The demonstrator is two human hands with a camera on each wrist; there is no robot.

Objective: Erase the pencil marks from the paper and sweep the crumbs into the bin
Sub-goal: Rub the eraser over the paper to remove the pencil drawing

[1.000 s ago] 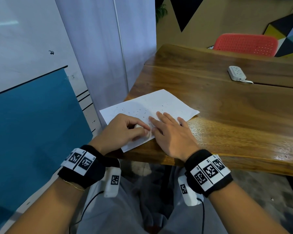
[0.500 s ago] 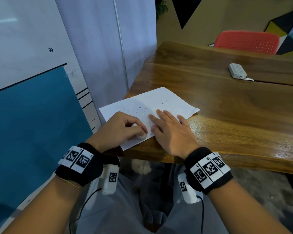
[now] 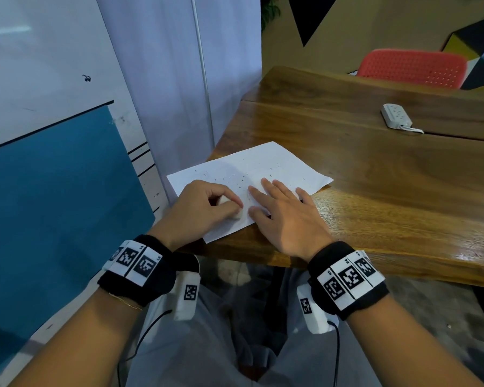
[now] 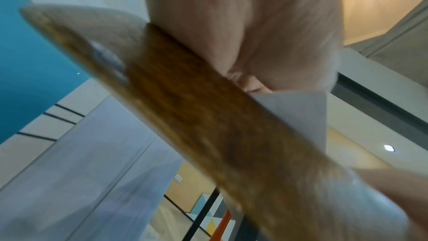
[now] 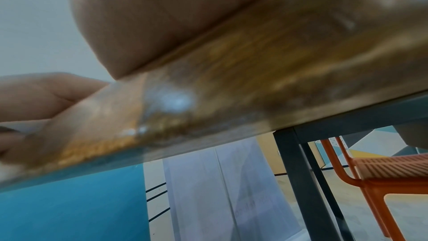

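L hand (image 3: 204, 203) rubs eraser (image 3: 236, 213) on paper (image 3: 266, 166); R hand (image 3: 285, 210) pins sheet.
L fingers curl round white eraser, tip on paper's near edge. R hand lies flat, fingers straight, holding nothing, just beside L. Paper sits at table (image 3: 375, 177) corner w/ dark crumbs (image 3: 235, 180) scattered on it. Bin not seen.

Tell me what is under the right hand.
The right hand lies flat on the white paper, on the wooden table. Any marks beneath the palm are hidden.
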